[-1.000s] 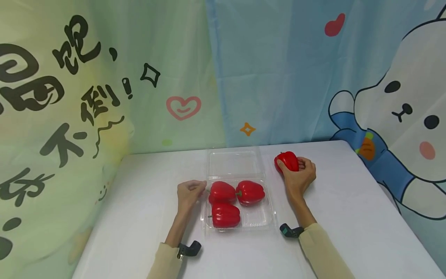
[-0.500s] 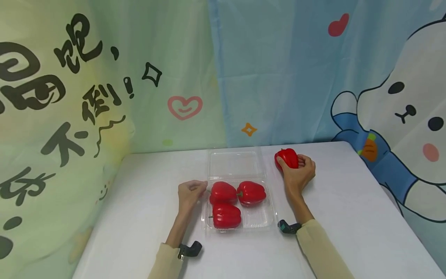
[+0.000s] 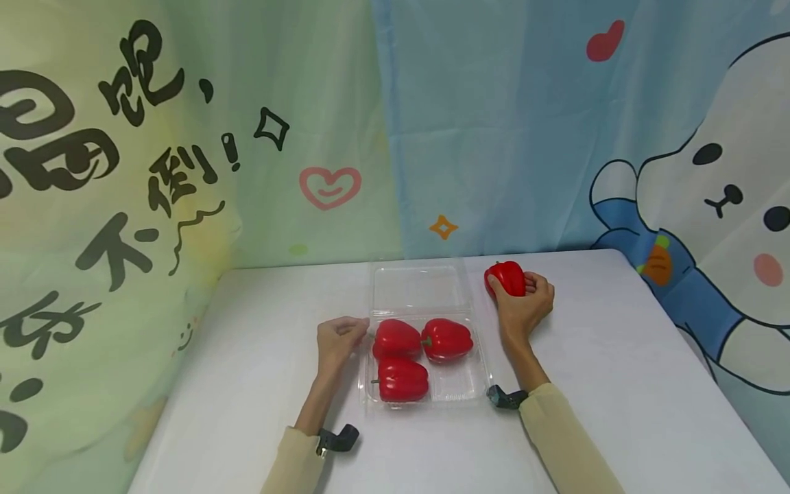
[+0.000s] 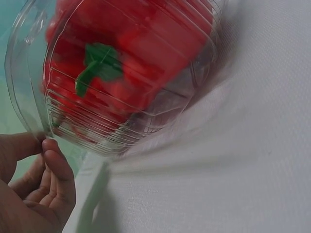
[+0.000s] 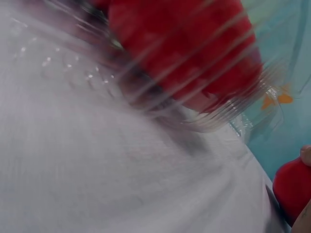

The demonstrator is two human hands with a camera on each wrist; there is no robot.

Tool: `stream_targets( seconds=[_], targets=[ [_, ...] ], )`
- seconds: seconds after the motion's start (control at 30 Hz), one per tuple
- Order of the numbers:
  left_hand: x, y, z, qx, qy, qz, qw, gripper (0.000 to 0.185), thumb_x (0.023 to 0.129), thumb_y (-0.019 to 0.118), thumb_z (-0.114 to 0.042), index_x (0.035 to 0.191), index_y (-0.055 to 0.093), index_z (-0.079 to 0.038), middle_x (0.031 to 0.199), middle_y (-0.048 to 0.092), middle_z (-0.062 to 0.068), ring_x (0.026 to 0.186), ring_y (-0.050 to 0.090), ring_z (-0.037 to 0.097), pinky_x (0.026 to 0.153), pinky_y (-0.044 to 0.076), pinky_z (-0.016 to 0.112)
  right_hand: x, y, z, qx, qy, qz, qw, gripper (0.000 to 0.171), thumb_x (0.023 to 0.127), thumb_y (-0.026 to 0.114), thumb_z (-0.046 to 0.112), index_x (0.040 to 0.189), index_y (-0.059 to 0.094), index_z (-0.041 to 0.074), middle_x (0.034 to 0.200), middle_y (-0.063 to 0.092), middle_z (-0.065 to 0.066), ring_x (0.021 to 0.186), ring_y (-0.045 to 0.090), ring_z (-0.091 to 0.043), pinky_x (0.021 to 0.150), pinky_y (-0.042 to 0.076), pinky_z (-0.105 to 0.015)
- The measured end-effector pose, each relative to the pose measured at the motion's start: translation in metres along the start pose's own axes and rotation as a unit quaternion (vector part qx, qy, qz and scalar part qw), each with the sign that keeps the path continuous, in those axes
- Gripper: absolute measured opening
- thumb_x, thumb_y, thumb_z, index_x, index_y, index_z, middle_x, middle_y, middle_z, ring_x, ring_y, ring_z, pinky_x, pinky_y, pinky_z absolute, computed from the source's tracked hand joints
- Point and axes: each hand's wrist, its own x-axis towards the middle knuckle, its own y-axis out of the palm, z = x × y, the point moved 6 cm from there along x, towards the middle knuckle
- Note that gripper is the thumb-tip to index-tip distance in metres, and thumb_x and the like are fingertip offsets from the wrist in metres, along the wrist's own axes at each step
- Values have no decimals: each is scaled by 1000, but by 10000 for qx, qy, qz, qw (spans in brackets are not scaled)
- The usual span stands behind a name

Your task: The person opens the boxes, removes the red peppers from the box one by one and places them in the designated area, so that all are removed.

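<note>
The right hand (image 3: pixel 524 309) curls round a red pepper (image 3: pixel 506 278) resting on the tabletop (image 3: pixel 617 384); the left hand (image 3: pixel 338 339) pinches the clear tray's rim (image 3: pixel 368 336) (three peppers inside).

Red pepper (image 3: pixel 507 278) on table, beside clear tray (image 3: pixel 459 391) of three.

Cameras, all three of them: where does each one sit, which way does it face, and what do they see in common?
Head: worn high, faces forward and down at the table; shows both forearms, the left hand at the clear box, the right hand gripping a loose pepper.
Left wrist: low beside the box, facing its wall; fingers pinch the rim.
Right wrist: low over the table, facing the box; only a sliver of hand shows beside the pepper.
Shared: all see the box holding red peppers.
</note>
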Motion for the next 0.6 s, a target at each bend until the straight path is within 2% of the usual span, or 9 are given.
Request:
stream_targets(
  seconds=[0.37,0.6],
  targets=[
    [-1,0,-4,50,-10,-3,10000,20,99,78,-19,98,81,0,87,82,17,71,72,13,66,54,23,-2,5,-6,-133,25,203,9997,77,87,93,30,149,52,13,153,55,-11,144,49,-26,118,53,-53],
    [-1,0,-3,48,-12,16,10000,21,99,78,-20,97,81,1,86,82,18,71,71,13,65,53,23,-4,4,-5,-178,-94,274,9994,78,86,94,27,150,51,9,154,53,-14,146,48,-28,117,53,-57]
  ],
)
